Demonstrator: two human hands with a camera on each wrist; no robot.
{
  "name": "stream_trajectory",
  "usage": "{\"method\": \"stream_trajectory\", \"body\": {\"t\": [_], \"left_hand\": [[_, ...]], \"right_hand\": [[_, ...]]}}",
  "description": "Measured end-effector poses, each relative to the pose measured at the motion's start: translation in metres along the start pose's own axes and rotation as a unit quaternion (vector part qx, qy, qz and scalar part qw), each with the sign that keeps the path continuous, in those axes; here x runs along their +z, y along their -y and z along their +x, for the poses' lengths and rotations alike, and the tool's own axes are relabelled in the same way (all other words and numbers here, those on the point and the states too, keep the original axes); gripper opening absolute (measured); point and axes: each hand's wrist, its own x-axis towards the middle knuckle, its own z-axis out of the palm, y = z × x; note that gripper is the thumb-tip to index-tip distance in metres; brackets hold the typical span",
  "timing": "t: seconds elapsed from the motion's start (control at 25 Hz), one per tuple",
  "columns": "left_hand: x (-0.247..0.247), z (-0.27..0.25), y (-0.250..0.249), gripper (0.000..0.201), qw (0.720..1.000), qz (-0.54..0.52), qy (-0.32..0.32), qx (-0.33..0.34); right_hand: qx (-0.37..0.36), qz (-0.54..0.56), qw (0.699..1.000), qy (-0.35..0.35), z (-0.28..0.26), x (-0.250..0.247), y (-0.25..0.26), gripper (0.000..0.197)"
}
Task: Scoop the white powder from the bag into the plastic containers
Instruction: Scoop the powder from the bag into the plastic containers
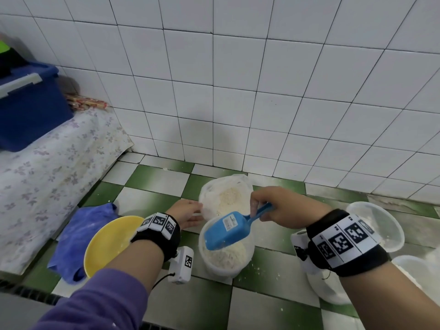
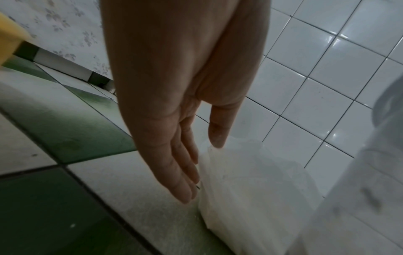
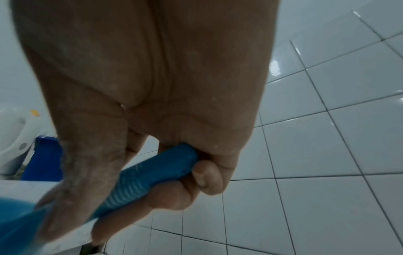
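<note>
Two hands: my right hand (image 1: 283,206) clenches the blue scoop (image 1: 227,231) over the powder-filled container (image 1: 225,256); my left hand (image 1: 188,214), fingers straight, touches the bag (image 1: 225,194).

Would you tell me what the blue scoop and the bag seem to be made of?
The blue scoop looks like rigid moulded plastic, matte, with a ribbed handle and a paper label. The bag seems to be thin translucent plastic film: it crinkles, and powder shows through.
</note>
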Motion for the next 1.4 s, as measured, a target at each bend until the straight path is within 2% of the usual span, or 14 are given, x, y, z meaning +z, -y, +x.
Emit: {"method": "stream_trajectory", "body": {"t": [0.16,0.24,0.32,0.48,0.64,0.8,0.92,1.08,1.16,1.28,1.4], "left_hand": [[0.002,-0.001,-0.002,0.013,1.0,-0.002,0.001,-0.01],[0.003,0.0,-0.002,0.021,1.0,0.0,0.013,-0.018],[0.006,0.0,-0.003,0.029,0.999,0.003,0.027,-0.035],[0.01,0.003,-0.004,0.031,0.997,0.019,0.046,-0.055],[0.011,0.012,-0.006,0.029,0.998,0.012,0.03,-0.058],[0.012,0.015,-0.007,0.029,0.997,0.006,0.026,-0.069],[0.013,0.016,-0.012,0.03,0.996,0.0,0.045,-0.071],[0.012,0.028,-0.025,0.026,0.997,-0.074,0.002,0.013],[0.013,0.034,-0.029,0.031,0.995,-0.092,-0.006,0.036],[0.018,0.035,-0.03,0.042,0.996,-0.08,0.043,0.009],[0.021,0.03,-0.027,0.042,0.996,-0.052,0.069,-0.013]], "right_hand": [[0.04,0.1,0.994,0.031,-0.01,-0.016,-0.007,0.019],[0.054,0.152,0.987,0.011,-0.01,-0.023,-0.017,0.016],[0.096,0.155,0.983,-0.024,-0.003,-0.025,-0.03,0.012],[0.179,-0.003,0.983,-0.044,0.025,-0.011,-0.036,0.012],[0.151,-0.194,0.969,-0.039,0.054,0.007,-0.022,0.024],[0.126,-0.257,0.958,-0.032,0.077,0.014,-0.023,0.029],[0.144,-0.201,0.969,0.015,0.086,0.008,-0.038,0.026],[0.183,-0.1,0.976,0.062,0.086,0.0,-0.056,0.016],[0.197,-0.055,0.976,0.082,0.082,0.001,-0.058,0.011],[0.196,-0.01,0.975,0.1,0.079,0.008,-0.061,0.012],[0.214,0.054,0.97,0.107,0.079,0.024,-0.065,0.01]]}}
